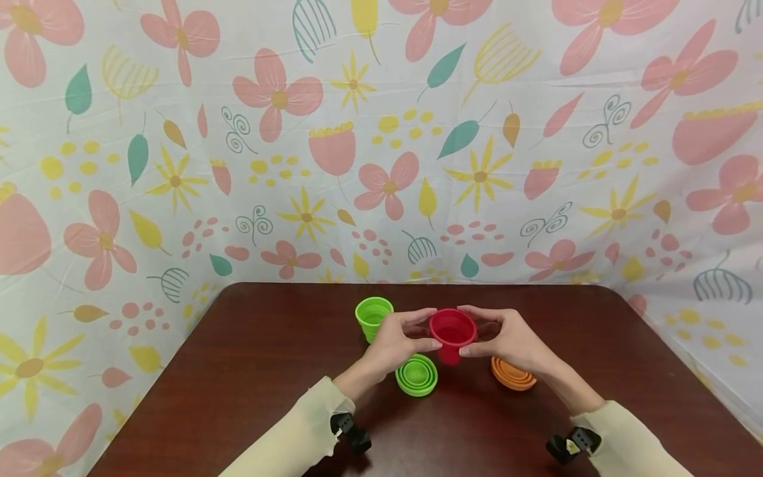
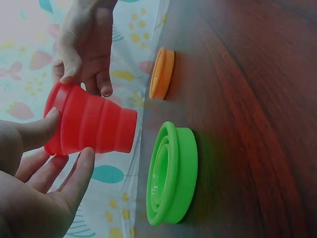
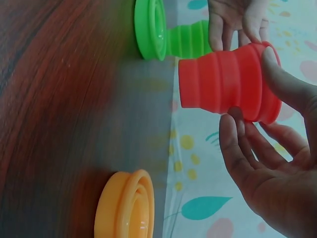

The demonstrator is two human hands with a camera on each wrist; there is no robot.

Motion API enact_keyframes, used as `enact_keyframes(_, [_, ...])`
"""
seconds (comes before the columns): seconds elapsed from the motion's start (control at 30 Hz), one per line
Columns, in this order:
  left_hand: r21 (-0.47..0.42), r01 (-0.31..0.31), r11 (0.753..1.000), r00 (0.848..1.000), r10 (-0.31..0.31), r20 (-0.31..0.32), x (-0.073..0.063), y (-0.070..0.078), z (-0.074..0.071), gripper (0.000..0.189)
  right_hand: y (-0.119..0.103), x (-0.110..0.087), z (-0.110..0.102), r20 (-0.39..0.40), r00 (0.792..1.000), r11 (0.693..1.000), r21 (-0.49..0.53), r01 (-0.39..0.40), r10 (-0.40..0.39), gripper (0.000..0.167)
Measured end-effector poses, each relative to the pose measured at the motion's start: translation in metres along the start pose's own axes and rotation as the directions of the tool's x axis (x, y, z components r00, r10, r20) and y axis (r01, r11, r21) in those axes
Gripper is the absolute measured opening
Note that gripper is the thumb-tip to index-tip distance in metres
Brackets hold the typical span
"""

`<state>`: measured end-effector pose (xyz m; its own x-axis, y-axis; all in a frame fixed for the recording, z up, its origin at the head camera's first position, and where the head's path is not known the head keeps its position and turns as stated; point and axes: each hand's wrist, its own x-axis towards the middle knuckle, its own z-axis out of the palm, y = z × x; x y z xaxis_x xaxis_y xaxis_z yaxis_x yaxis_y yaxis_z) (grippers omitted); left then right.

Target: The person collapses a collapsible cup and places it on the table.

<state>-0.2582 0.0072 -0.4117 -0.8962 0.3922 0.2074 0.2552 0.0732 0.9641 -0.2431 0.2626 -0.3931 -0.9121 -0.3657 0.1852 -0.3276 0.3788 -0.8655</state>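
A red collapsible cup [image 1: 452, 331], pulled out to its full stepped height, is held upright above the table between both hands. My left hand [image 1: 393, 341] grips its rim from the left, thumb at the near side and fingers round the far side. From the right, my right hand [image 1: 514, 341] holds the same rim in a mirrored way. Both wrist views show the red cup [image 2: 94, 119] clear of the tabletop, its narrow base [image 3: 190, 83] pointing down. Below the left hand lies a flattened green collapsible cup [image 1: 416, 375]. Under the right hand sits a flattened orange one [image 1: 512, 374], partly covered by that hand.
Behind the left hand stands a green collapsible cup [image 1: 373, 315], extended. Everything rests on a dark brown wooden table [image 1: 268, 371]. A cloth printed with flowers and leaves [image 1: 387, 132] hangs beyond the table's far edge.
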Motion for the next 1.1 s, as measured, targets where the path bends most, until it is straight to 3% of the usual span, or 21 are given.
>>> enact_keyframes(0.63, [0.043,-0.054,0.998,0.998,0.052,0.039,-0.024,0.002,-0.015,0.052,-0.011,-0.011,0.018,0.02,1.0,0.999,0.04,0.002,-0.003,0.071])
enact_keyframes(1.1, [-0.001,-0.063,0.998,0.996,0.063,0.069,-0.039,0.003,-0.026,0.053,-0.014,-0.016,0.03,0.041,0.996,0.995,0.063,0.076,-0.078,0.068])
